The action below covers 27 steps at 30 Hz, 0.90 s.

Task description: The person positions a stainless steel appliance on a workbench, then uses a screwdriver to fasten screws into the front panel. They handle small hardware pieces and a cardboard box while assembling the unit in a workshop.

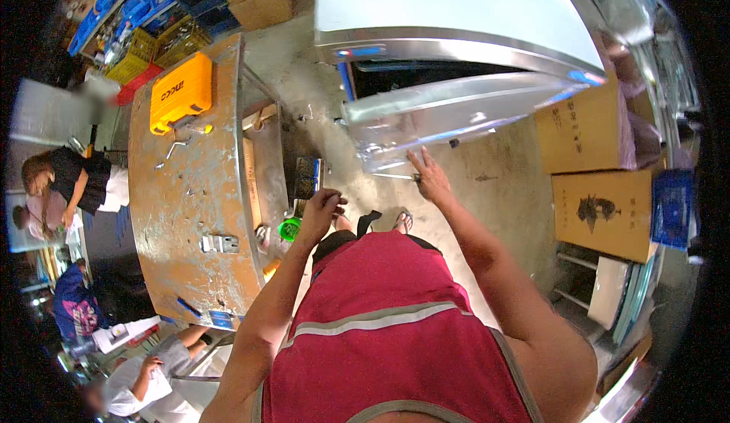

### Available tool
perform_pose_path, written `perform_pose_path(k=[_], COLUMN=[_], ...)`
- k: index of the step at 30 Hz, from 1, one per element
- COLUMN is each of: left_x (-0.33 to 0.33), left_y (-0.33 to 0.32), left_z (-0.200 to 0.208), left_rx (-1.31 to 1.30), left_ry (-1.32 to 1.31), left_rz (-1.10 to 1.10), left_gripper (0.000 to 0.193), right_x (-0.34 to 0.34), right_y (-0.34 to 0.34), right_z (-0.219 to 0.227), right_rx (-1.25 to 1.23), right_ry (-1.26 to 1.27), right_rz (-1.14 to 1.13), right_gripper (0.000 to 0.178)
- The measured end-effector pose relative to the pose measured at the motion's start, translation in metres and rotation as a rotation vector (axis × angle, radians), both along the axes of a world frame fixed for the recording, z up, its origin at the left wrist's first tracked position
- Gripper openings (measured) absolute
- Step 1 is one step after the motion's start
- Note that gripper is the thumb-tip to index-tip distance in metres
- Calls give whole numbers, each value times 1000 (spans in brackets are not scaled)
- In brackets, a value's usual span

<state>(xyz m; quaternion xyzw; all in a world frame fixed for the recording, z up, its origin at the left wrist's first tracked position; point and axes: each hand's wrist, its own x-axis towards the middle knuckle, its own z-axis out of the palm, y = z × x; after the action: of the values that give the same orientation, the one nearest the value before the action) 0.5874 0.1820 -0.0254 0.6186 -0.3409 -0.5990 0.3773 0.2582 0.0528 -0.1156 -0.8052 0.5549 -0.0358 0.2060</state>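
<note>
The right hand (428,176), fingers spread flat, presses the lower edge of the long clear-wrapped silver metal panel (456,115), which runs left-right just ahead; the left hand (321,209) hangs loosely curled, empty, farther back.

Bright, even daylight; glare on the steel door (456,115); fisheye-bent, dark, blurred edges.
</note>
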Motion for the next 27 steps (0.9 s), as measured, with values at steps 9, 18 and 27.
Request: perform_pose_path(k=[9, 18, 27], left_x=[-92, -93, -86], left_y=[-97, -113, -116], left_z=[-55, -73, -81], left_rx=[215, 284, 234], left_ry=[468, 523, 504], left_rz=[294, 274, 232], left_gripper=[26, 20, 22], right_x=[-32, -36, -35], right_y=[84, 95, 97], right_z=[40, 64, 64], right_rx=[341, 304, 270], right_ry=[-368, -449, -506], right_rz=[-309, -217, -250], right_gripper=[46, 37, 37])
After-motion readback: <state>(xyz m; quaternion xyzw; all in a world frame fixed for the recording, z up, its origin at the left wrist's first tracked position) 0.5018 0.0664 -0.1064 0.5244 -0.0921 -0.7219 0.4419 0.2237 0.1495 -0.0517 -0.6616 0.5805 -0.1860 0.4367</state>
